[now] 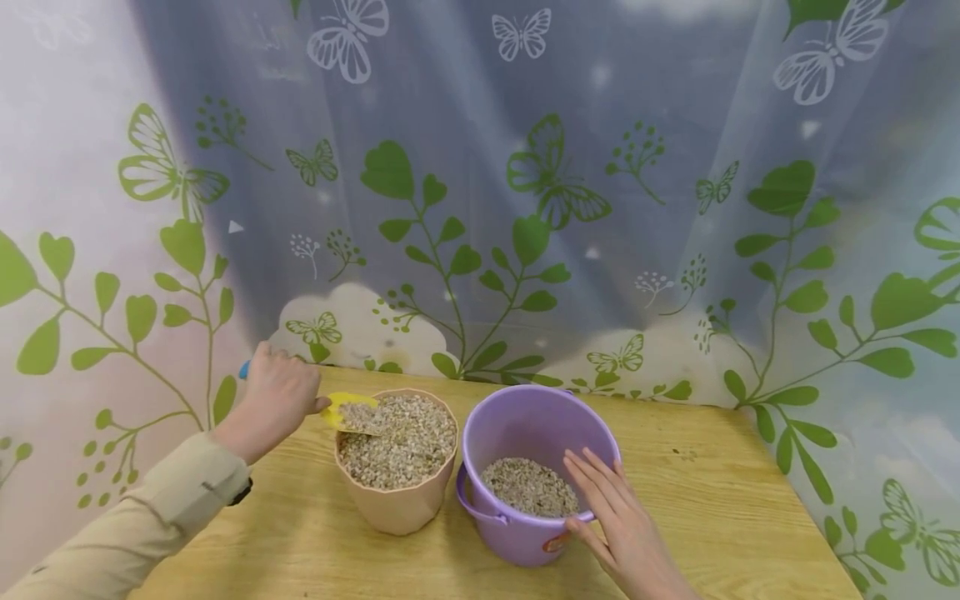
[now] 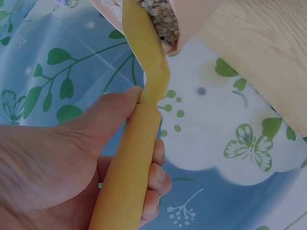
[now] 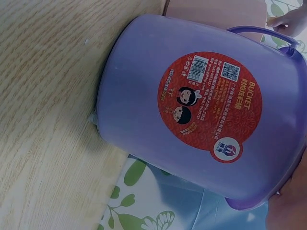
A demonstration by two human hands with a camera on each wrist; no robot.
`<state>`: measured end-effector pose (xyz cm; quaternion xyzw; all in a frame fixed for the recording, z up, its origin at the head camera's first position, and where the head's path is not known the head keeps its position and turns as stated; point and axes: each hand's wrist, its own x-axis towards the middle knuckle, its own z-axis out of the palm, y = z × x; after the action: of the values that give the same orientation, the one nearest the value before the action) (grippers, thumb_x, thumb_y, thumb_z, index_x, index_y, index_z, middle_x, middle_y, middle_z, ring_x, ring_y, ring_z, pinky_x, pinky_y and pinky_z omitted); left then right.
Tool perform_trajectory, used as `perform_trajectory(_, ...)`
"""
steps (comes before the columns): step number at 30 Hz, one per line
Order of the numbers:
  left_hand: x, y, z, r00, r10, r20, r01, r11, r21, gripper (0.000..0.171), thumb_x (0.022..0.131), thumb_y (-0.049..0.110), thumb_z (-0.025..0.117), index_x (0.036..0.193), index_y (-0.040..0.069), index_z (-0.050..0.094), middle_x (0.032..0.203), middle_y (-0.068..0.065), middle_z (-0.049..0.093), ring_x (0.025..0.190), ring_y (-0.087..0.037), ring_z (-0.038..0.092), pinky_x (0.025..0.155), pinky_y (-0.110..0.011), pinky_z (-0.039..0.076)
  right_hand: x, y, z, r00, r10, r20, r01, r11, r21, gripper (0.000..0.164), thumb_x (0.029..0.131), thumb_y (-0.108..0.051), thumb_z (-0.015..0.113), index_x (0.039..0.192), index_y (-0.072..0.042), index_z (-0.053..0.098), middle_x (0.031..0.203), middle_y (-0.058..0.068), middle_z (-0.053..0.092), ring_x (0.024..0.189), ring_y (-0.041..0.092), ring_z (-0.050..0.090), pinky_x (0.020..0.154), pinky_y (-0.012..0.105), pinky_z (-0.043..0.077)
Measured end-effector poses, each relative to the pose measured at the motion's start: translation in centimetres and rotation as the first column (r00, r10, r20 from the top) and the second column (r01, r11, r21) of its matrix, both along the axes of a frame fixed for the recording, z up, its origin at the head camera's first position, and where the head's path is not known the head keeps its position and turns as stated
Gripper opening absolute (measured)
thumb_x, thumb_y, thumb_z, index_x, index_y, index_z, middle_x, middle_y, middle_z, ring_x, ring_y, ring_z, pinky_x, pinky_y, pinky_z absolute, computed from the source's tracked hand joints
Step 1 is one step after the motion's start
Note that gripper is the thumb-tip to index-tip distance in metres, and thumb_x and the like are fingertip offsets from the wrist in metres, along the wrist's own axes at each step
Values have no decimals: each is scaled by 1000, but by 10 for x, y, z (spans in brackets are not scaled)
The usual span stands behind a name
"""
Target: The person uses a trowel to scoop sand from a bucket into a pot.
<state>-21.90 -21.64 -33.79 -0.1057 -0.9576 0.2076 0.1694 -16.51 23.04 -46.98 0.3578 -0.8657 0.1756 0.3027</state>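
My left hand (image 1: 281, 387) grips the handle of a yellow shovel (image 2: 127, 163), fingers wrapped round it and thumb along its neck. In the head view the shovel's blade, with gravel on it, lies at the left rim of a peach pot (image 1: 397, 508). Small pale gravel (image 1: 405, 442) fills that pot almost to the brim. To its right stands a purple bucket (image 1: 498, 417) with a layer of gravel (image 1: 531, 487) at the bottom. My right hand (image 1: 618, 517) rests on the bucket's right rim with its fingers straight. A red round label (image 3: 211, 105) marks the bucket's side.
Both containers stand side by side on a wooden table (image 1: 720, 500). The bucket's purple handle (image 1: 476, 508) hangs down on the side facing the pot. Behind the table hangs a curtain (image 1: 465, 208) printed with leaves and butterflies.
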Motion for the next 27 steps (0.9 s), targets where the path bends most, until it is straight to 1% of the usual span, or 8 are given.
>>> perform_trajectory(2,2,0,2,1000,-1,11,1,1000,5,68,81,51,80,48,18,30,49,4,26,56,-13,20,62,-29,22,0,0,0,1000,-3,11,3,1000,2,64,107,-51,37,152,-6,44,157,8,43,144,31,39,125,38,10)
perform_trajectory(4,4,0,3,1000,-4,18,4,1000,7,68,81,51,80,48,18,30,50,5,25,57,-13,19,63,-30,22,1,0,1,1000,-5,21,4,1000,6,64,107,-51,38,151,-4,45,158,8,42,145,31,39,124,39,11)
perform_trajectory(9,9,0,7,1000,-11,20,11,1000,-9,68,80,52,81,48,18,31,49,4,25,56,-14,22,64,-31,24,0,0,1,1000,-5,15,5,1000,6,65,107,-50,37,149,-1,47,158,7,42,147,28,36,124,40,12)
perform_trajectory(14,13,2,10,1000,-16,27,16,1000,-26,67,78,51,82,49,18,32,49,5,28,56,-14,25,66,-31,26,1,0,1,1000,-5,18,5,1000,1,65,107,-51,37,149,-2,47,158,7,43,148,26,35,124,40,12)
perform_trajectory(18,16,3,11,999,-43,-9,42,997,-67,67,74,53,84,48,17,34,47,4,31,52,-15,33,65,-31,31,1,-1,1,1000,-3,-1,3,1000,-4,65,107,-51,36,149,-2,47,157,8,44,148,25,35,124,39,12)
perform_trajectory(22,18,5,15,998,-41,-38,35,988,-148,68,71,57,84,46,15,36,45,3,36,51,-18,42,66,-32,36,1,-1,1,1000,1,2,-1,1000,-6,65,107,-51,37,149,-2,47,157,8,44,147,27,36,124,38,11)
perform_trajectory(25,18,5,16,997,-42,-58,31,984,-177,69,70,58,84,46,13,36,46,2,37,53,-18,41,68,-31,37,0,-1,1,1000,-2,19,2,1000,-5,65,107,-51,37,150,-3,47,158,7,42,148,26,35,125,38,10)
perform_trajectory(27,18,5,16,995,-55,-81,40,984,-172,70,69,58,84,47,13,35,47,2,36,53,-17,40,68,-32,37,0,-1,1,1000,0,11,0,1000,-7,65,107,-50,38,149,-2,47,157,8,43,148,26,34,124,38,11)
